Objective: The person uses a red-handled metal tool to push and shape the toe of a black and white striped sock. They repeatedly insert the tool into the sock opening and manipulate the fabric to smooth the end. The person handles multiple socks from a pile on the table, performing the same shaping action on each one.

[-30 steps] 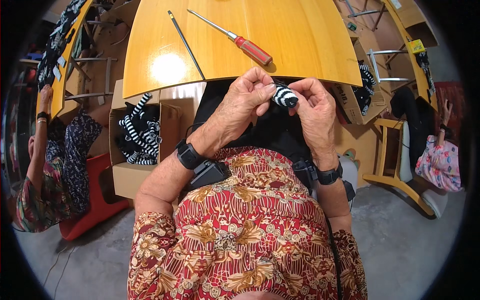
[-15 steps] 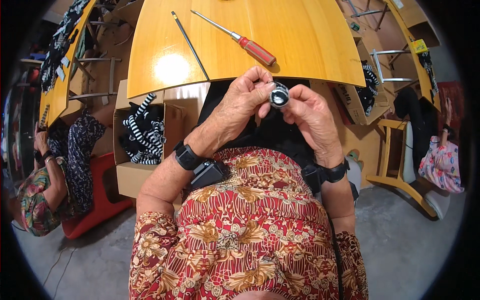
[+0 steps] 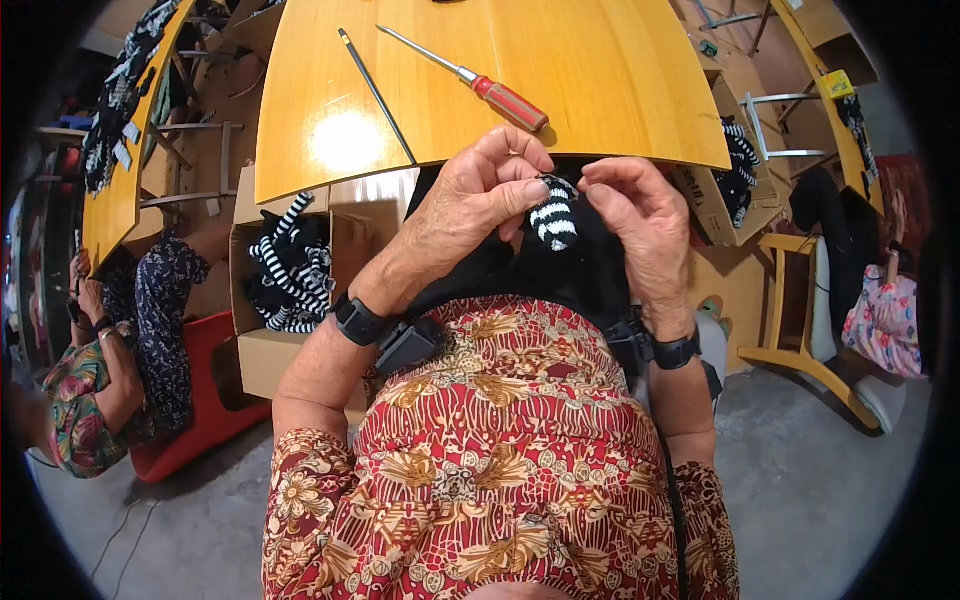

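Observation:
A small black-and-white striped knitted piece (image 3: 554,222) hangs in front of me, just off the table's near edge, its rounded end pointing down. My left hand (image 3: 490,185) pinches its upper left edge between thumb and fingers. At its upper right edge, the thumb and fingers of my right hand (image 3: 640,210) are closed in a pinch. Beyond my hands, a screwdriver (image 3: 508,103) with a red handle lies on the table, its shaft pointing to the far left. Left of it lies a thin dark rod (image 3: 376,92) with a yellowish end.
The yellow wooden table (image 3: 600,70) curves before me. A cardboard box (image 3: 345,260) of striped knitted pieces stands at my left; another box (image 3: 768,205) is at the right. A person (image 3: 100,375) sits far left by a red chair (image 3: 215,375), another person (image 3: 885,315) far right.
The knitted piece has turned from end-on to hanging down, showing its stripes. My right hand has shifted slightly right, and my left hand still grips the piece.

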`<state>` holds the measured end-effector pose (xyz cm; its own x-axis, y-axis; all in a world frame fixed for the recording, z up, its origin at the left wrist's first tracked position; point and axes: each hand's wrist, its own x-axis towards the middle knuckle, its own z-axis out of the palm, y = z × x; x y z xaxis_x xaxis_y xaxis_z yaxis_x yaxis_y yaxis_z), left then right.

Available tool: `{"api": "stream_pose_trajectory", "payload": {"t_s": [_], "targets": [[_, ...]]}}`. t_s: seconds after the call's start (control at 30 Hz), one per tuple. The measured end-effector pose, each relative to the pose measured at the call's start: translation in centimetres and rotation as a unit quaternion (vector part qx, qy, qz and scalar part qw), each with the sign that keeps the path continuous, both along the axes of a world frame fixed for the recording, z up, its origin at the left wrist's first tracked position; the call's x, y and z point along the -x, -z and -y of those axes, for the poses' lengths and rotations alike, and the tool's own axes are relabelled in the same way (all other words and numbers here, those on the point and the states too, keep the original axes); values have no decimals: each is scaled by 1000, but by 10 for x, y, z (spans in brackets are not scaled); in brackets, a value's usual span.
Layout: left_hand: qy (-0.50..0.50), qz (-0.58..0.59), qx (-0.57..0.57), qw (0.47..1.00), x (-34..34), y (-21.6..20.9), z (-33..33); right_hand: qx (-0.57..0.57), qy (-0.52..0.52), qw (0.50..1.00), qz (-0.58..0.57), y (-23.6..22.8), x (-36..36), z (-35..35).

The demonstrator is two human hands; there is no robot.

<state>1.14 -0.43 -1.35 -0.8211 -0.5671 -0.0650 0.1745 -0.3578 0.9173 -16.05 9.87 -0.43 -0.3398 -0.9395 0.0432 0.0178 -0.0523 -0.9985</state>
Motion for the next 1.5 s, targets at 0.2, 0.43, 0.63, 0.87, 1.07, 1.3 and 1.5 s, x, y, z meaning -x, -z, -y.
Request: {"api": "stream_pose_trajectory", "payload": {"t_s": [0.2, 0.43, 0.63, 0.87, 1.07, 1.3, 1.5], "targets": [[0, 24, 144, 989, 1, 1, 1, -53, -100, 989, -90, -12, 1, -1], [-82, 57, 276, 956, 3, -3, -2, -31, -101, 988, -112, -1, 2, 1], [-122, 87, 178, 972, -15, 4, -7, 14, -21, 999, -27, 7, -3, -3], [-50, 59, 32, 997, -8, 2, -15, 12, -23, 1000, -15, 13, -7, -2], [-14, 29, -14, 999, -10, 3, -11, -43, -116, 990, 62, 2, -5, -6], [-92, 27, 53, 994, -5, 5, -14, -24, -119, 992, -19, 4, -4, 0], [-90, -56, -118, 987, 4, 15, -14, -33, -70, 982, 173, 11, -6, 3]]}}
